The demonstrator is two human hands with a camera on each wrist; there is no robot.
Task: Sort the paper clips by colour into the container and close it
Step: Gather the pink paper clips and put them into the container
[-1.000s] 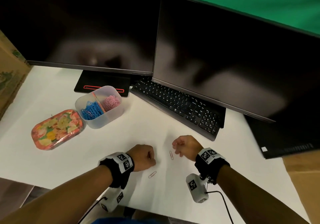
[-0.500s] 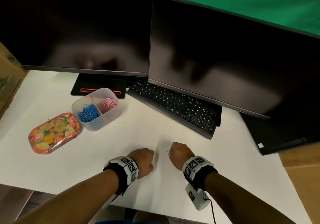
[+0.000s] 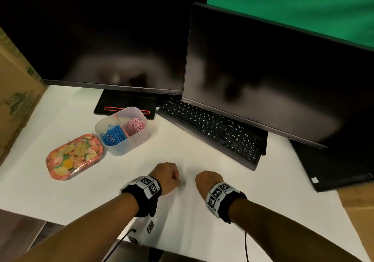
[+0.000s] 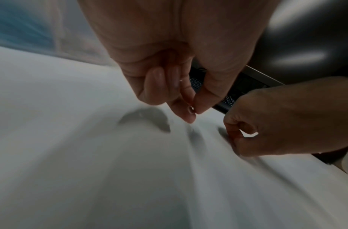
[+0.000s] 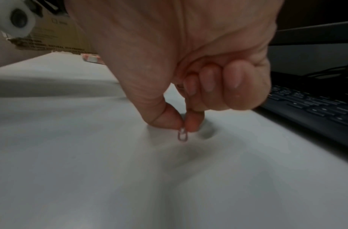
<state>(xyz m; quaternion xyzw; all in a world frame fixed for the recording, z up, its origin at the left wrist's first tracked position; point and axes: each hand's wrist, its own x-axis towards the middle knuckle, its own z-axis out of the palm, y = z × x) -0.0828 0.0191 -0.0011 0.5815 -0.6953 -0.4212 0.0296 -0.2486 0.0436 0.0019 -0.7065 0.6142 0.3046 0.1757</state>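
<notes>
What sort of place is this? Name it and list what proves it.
Probably an office desk or workstation: two dark monitors stand side by side over a black keyboard on a white tabletop, with a cardboard box at the left edge.

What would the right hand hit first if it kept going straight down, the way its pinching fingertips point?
The white tabletop. The right hand pinches a pink paper clip whose lower end looks at or just above it; contact is unclear.

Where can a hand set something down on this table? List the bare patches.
Bare white table lies between the container, the keyboard and the two hands. More is left of the floral lid, toward the cardboard box. It is crowded under the monitors, at the keyboard.
</notes>
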